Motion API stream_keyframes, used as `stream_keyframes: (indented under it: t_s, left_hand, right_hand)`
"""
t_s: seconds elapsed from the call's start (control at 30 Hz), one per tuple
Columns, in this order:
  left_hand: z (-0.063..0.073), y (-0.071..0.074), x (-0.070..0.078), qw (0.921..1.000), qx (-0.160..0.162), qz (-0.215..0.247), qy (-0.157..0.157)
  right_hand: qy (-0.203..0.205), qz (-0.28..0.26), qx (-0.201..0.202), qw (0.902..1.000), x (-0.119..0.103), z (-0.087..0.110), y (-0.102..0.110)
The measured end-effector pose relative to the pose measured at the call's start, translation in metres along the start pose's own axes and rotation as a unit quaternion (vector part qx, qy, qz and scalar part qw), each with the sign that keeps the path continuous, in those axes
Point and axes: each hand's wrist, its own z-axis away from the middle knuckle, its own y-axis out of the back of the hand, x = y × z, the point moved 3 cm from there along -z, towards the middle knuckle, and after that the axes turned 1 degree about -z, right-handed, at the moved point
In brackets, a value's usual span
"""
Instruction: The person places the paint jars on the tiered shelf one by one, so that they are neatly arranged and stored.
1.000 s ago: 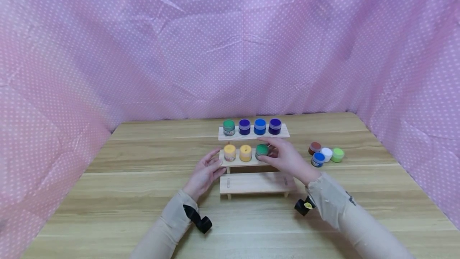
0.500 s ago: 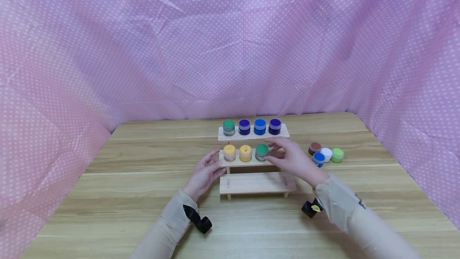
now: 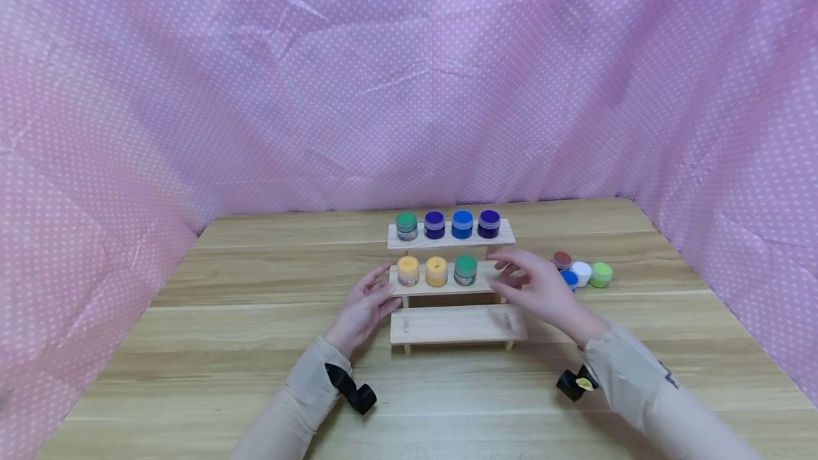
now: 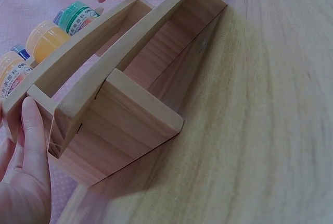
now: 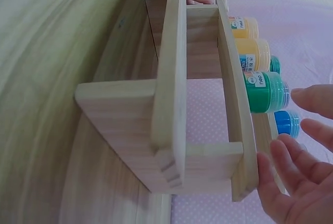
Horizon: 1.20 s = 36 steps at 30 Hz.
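Observation:
A stepped wooden display rack (image 3: 456, 325) stands on the table. On its middle shelf, two yellow paint jars (image 3: 437, 272) and a green paint jar (image 3: 465, 270) are in a row. My left hand (image 3: 363, 309) holds the left end of that shelf; in the left wrist view its thumb lies against the wood below the board (image 4: 34, 125). My right hand (image 3: 540, 291) is by the shelf's right end, fingers loosely bent and apart from the green jar. In the right wrist view, a fingertip is close to the shelf's edge; whether it touches, I cannot tell.
The top shelf bears a second green jar (image 3: 406, 226), a blue jar (image 3: 462, 225) and two purple jars (image 3: 488, 224). Right of the rack sit a brown jar (image 3: 562, 260), another blue jar (image 3: 569, 279), a white jar (image 3: 581, 273) and a light green jar (image 3: 601, 275). Pink dotted cloth (image 3: 409, 91) hangs behind.
My right hand has let go of the green jar and moved right, away from it. The jar stays on the middle shelf. The left hand keeps its place.

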Motion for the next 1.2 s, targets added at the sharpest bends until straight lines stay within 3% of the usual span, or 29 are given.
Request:
stream_keyframes:
  t_s: [0.27, 0.63, 1.2]
  left_hand:
    - [0.000, 0.001, 0.000, 1.0000, -0.003, -0.007, -0.003]
    - [0.000, 0.001, -0.001, 0.9999, -0.003, -0.010, -0.005]
    - [-0.001, 0.001, -0.002, 1.0000, -0.003, -0.008, -0.004]
  right_hand:
    - [-0.010, -0.006, 0.025, 0.9996, 0.007, 0.014, 0.008]
    - [-0.050, -0.007, 0.019, 0.9986, 0.019, 0.030, 0.013]
    - [-0.062, -0.012, -0.011, 0.9980, 0.030, 0.041, 0.016]
